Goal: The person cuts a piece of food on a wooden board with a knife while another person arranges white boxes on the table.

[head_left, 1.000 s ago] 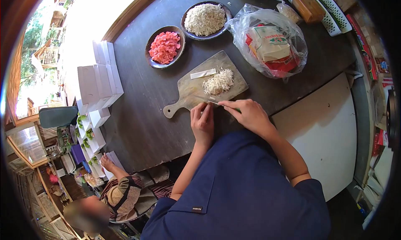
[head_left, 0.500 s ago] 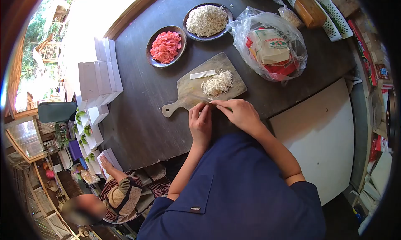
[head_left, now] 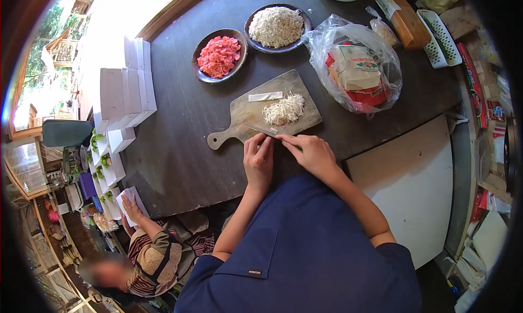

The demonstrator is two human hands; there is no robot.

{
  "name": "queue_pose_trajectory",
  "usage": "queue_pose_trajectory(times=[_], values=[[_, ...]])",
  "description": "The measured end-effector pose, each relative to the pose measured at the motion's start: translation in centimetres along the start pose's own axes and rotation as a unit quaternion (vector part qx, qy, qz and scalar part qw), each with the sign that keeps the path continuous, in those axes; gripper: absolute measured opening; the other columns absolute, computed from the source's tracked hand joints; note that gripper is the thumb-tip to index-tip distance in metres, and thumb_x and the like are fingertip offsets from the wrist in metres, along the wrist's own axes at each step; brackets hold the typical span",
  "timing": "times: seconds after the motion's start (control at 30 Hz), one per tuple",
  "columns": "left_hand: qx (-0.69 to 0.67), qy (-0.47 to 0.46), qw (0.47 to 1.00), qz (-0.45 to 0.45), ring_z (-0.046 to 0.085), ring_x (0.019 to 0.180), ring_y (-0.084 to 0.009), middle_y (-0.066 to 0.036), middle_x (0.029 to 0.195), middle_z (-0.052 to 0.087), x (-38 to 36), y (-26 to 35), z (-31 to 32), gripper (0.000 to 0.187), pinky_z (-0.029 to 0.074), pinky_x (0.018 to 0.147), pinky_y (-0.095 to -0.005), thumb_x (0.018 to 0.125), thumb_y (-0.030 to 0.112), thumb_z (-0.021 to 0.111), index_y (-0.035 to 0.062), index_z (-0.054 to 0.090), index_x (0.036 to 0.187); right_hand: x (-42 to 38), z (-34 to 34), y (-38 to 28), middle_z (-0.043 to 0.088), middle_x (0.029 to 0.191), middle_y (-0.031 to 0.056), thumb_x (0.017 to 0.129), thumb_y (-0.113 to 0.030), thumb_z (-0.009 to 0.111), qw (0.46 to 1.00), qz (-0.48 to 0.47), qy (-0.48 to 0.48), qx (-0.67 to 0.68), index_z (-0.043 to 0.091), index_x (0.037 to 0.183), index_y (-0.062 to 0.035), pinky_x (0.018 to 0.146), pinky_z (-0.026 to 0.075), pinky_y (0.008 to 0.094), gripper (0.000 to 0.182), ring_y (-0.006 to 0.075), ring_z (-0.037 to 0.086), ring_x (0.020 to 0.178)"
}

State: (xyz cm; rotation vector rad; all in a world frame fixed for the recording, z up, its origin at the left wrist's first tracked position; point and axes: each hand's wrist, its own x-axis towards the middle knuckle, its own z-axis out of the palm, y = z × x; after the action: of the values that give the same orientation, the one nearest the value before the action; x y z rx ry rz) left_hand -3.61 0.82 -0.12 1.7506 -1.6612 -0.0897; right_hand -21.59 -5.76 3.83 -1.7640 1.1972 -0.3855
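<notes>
A wooden cutting board (head_left: 245,110) lies on the dark table, its handle pointing left. On it are a heap of pale shreds (head_left: 284,109) and a flat white strip (head_left: 265,96). My right hand (head_left: 311,154) is closed round a knife (head_left: 261,130); a bit of green shows under the fingers, and the thin blade points left over the board's near edge. Beside the blade, my left hand (head_left: 258,157) is pinched shut at that same edge. Whatever its fingertips hold is hidden.
Beyond the board stand a bowl of pink slices (head_left: 219,56), a plate of pale shreds (head_left: 276,26) and a clear plastic bag (head_left: 354,67) with packets. White boxes (head_left: 128,89) line the left edge, where another person's hand (head_left: 132,208) touches one.
My hands stay close together at the board's near edge, with only a slight shift. The view has turned a little. The other person's hand still rests on a white box.
</notes>
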Motion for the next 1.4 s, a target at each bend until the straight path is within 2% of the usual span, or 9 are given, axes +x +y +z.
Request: queue_pose_trajectory(times=[0.13, 0.2, 0.33, 0.4, 0.93, 1.03, 1.23, 1.3, 1.4], values=[[0.013, 0.001, 1.000, 0.007, 0.069, 0.106, -0.0316, -0.010, 0.113, 0.071, -0.1, 0.0, 0.1, 0.026, 0.058, 0.089, -0.0434, 0.092, -0.001, 0.079, 0.0036, 0.079, 0.117, 0.9, -0.2, 0.8, 0.079, 0.119, 0.0186, 0.108, -0.030, 0.067, 0.999, -0.017, 0.010, 0.046, 0.079, 0.134, -0.0167, 0.092, 0.060, 0.0420, 0.032, 0.0377, 0.076, 0.110], [0.014, -0.002, 1.000, 0.006, 0.069, 0.106, -0.0315, -0.010, 0.113, 0.071, -0.2, 0.0, 0.0, 0.026, 0.059, 0.089, -0.0432, 0.092, 0.000, 0.080, 0.0034, 0.079, 0.118, 0.0, -1.0, 1.3, 0.078, 0.109, 0.0212, 0.108, -0.035, 0.066, 0.995, -0.053, 0.045, 0.071, 0.079, 0.136, -0.0252, 0.087, 0.061, 0.0509, 0.032, 0.0421, 0.075, 0.101], [0.016, 0.006, 1.000, 0.009, 0.069, 0.105, -0.0311, -0.010, 0.112, 0.072, -0.1, 0.0, 0.0, 0.025, 0.059, 0.089, -0.0426, 0.091, -0.002, 0.081, 0.0030, 0.080, 0.115, -1.8, -2.6, 0.5, 0.078, 0.109, 0.0203, 0.108, -0.035, 0.066, 0.998, -0.032, 0.018, 0.047, 0.079, 0.135, -0.0256, 0.087, 0.060, 0.0506, 0.031, 0.0416, 0.075, 0.101], [0.018, 0.008, 1.000, 0.010, 0.070, 0.104, -0.0310, -0.010, 0.111, 0.073, 0.0, -0.2, 0.0, 0.023, 0.058, 0.089, -0.0424, 0.089, -0.002, 0.082, 0.0027, 0.080, 0.112, -2.2, -3.2, -0.3, 0.079, 0.116, 0.0184, 0.108, -0.030, 0.067, 0.999, 0.029, -0.036, 0.000, 0.078, 0.135, -0.0176, 0.092, 0.060, 0.0441, 0.032, 0.0386, 0.076, 0.108], [0.013, 0.016, 1.000, 0.017, 0.070, 0.106, -0.0315, -0.010, 0.114, 0.073, -0.4, -0.4, 0.2, 0.021, 0.059, 0.092, -0.0425, 0.091, 0.000, 0.080, 0.0027, 0.079, 0.112, -1.1, -2.1, 0.0, 0.079, 0.115, 0.0185, 0.107, -0.031, 0.068, 1.000, 0.011, -0.020, -0.001, 0.079, 0.134, -0.0206, 0.092, 0.059, 0.0458, 0.030, 0.0383, 0.076, 0.108], [0.017, 0.021, 0.999, 0.020, 0.070, 0.105, -0.0315, -0.010, 0.114, 0.073, -0.2, -0.4, 0.2, 0.022, 0.059, 0.092, -0.0424, 0.090, -0.001, 0.081, 0.0029, 0.079, 0.112, -2.3, -2.3, 0.6, 0.078, 0.109, 0.0206, 0.107, -0.036, 0.067, 1.000, -0.022, 0.001, 0.017, 0.079, 0.135, -0.0266, 0.085, 0.061, 0.0518, 0.031, 0.0417, 0.075, 0.102], [0.010, 0.024, 0.999, 0.024, 0.070, 0.106, -0.0310, -0.009, 0.114, 0.073, -0.4, -0.9, 0.4, 0.025, 0.059, 0.092, -0.0422, 0.089, -0.002, 0.081, 0.0038, 0.080, 0.113, -1.3, -0.9, 0.8, 0.078, 0.109, 0.0203, 0.107, -0.036, 0.067, 1.000, -0.005, 0.008, -0.011, 0.079, 0.135, -0.0267, 0.085, 0.061, 0.0511, 0.032, 0.0421, 0.075, 0.101], [0.011, 0.032, 0.999, 0.021, 0.070, 0.106, -0.0308, -0.009, 0.114, 0.072, -0.3, -0.6, 0.6, 0.026, 0.059, 0.092, -0.0422, 0.089, -0.002, 0.081, 0.0041, 0.080, 0.114, -0.1, 0.3, 0.6, 0.077, 0.119, 0.0200, 0.107, -0.028, 0.069, 0.999, 0.002, 0.002, 0.033, 0.079, 0.134, -0.0192, 0.091, 0.060, 0.0426, 0.030, 0.0391, 0.075, 0.111], [0.004, 0.023, 0.999, 0.026, 0.070, 0.107, -0.0311, -0.010, 0.115, 0.072, -0.2, -0.7, 0.2, 0.026, 0.059, 0.093, -0.0425, 0.089, -0.001, 0.081, 0.0041, 0.080, 0.114, 0.7, -0.1, 0.8, 0.077, 0.120, 0.0204, 0.107, -0.027, 0.069, 0.998, -0.021, 0.033, 0.045, 0.079, 0.134, -0.0183, 0.092, 0.060, 0.0416, 0.030, 0.0383, 0.076, 0.113]])
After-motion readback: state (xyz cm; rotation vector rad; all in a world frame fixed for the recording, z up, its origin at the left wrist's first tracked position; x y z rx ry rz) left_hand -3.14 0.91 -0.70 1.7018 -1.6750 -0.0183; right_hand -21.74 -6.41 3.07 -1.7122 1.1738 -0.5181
